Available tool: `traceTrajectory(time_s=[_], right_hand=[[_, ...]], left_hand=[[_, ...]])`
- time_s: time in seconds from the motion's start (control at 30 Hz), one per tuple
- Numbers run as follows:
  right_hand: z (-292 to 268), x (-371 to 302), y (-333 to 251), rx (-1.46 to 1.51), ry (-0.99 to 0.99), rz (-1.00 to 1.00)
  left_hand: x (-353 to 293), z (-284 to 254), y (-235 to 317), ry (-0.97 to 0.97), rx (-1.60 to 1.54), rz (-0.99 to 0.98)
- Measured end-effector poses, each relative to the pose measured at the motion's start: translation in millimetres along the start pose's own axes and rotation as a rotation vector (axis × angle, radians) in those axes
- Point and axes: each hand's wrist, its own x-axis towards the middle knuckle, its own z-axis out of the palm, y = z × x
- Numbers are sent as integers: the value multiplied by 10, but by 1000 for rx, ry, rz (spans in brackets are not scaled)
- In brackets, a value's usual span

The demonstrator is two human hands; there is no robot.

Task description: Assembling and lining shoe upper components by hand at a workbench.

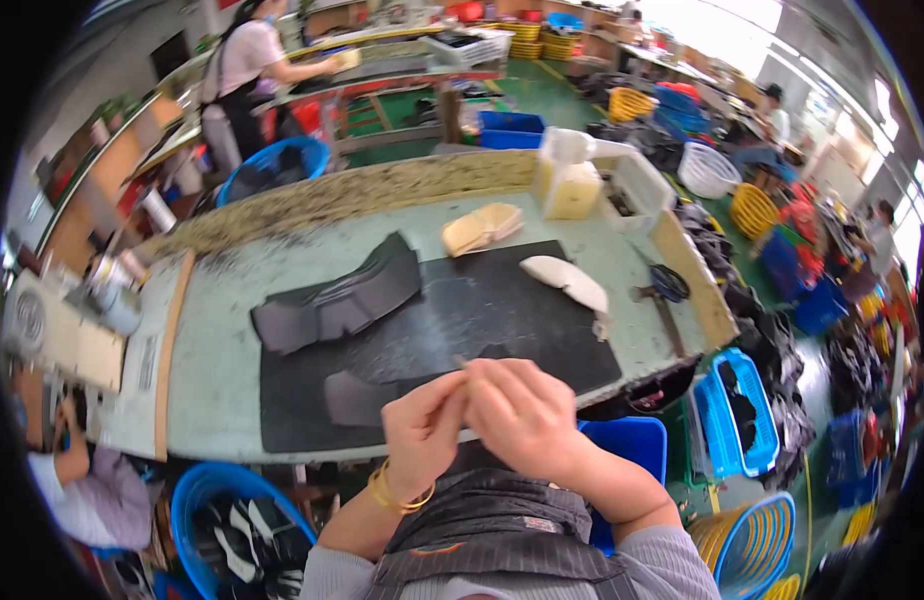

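Observation:
Both my hands are together over the near edge of a black mat (452, 310). My left hand (422, 430) is closed, its fingertips pinched against the right ones. Fingers curled, my right hand (520, 412) covers the pinch. A tiny tip pokes out above the fingers, too small to name. Under and beside the hands lies a flat dark grey cut piece (354, 400), partly hidden by them. Farther left, a stack of curved dark grey pieces (342, 302) overlaps the mat. A white curved piece (567, 280) rests on its right part, and cream pieces (482, 228) lie at its far edge.
A hammer (666, 318) and a dark round roll (669, 283) lie at the table's right. Behind them stand a jug of yellowish liquid (569, 178) and a white bin (634, 212). Blue baskets (187, 500) flank me. One person sits at left; another stands beyond the table.

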Motion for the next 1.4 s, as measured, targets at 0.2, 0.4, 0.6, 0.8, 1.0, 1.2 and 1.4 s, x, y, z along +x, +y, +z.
traceTrajectory(time_s=[0.2,0.4,0.6,0.8,1.0,1.2,1.4], right_hand=[[83,-222,-12,-42,-2,135],[127,-378,43,770,185,974],[347,-634,376,2067,590,1597],[-276,-1624,365,1849,136,1732],[-818,-1489,-24,806,-315,962],[-19,-948,159,1288,-134,1197],[906,-718,404,965,-374,987]], left_hand=[[42,16,-67,-115,39,0],[9,173,26,-80,178,75],[116,381,-321,-227,-1013,-312],[142,70,-499,33,-1342,-606],[-365,428,-302,-367,-68,51],[-221,-180,-324,-284,287,94],[-162,-921,-609,-53,-36,-595]])
